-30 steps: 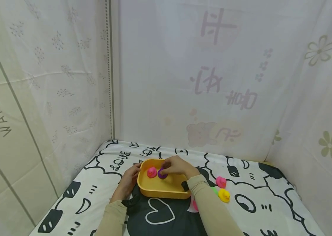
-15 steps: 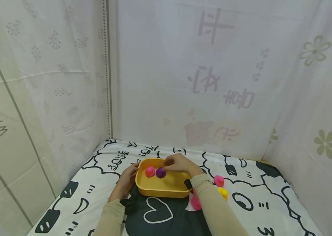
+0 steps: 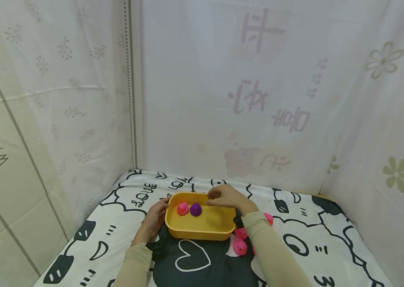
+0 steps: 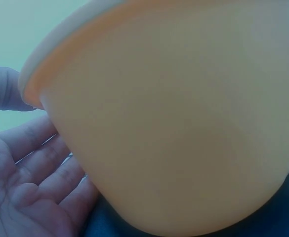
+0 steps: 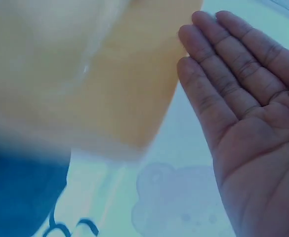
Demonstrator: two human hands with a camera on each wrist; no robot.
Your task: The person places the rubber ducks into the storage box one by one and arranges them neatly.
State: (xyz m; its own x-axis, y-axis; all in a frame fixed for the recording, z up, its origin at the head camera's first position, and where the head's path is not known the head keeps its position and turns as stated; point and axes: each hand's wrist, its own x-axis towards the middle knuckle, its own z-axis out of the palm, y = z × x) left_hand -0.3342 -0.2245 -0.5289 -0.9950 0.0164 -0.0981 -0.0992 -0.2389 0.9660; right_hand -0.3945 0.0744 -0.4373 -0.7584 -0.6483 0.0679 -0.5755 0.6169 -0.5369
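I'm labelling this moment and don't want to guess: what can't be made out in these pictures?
Head view: most of a pink thing, hidden by the right sleeve; part of a pink duck, behind that sleeve; the face of the purple duck, too small.
Left wrist view: the inside of the yellow tray, hidden by its wall; the thumb tip of the left hand, behind the rim.
Right wrist view: the tray's lower edge, blurred; part of the right hand, cut off by the frame.

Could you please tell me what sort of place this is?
Probably a makeshift, curtained-off tabletop workspace: printed sheets hang behind and beside a cartoon-patterned cloth, where a yellow tray holds a pink toy duck and a purple duck.
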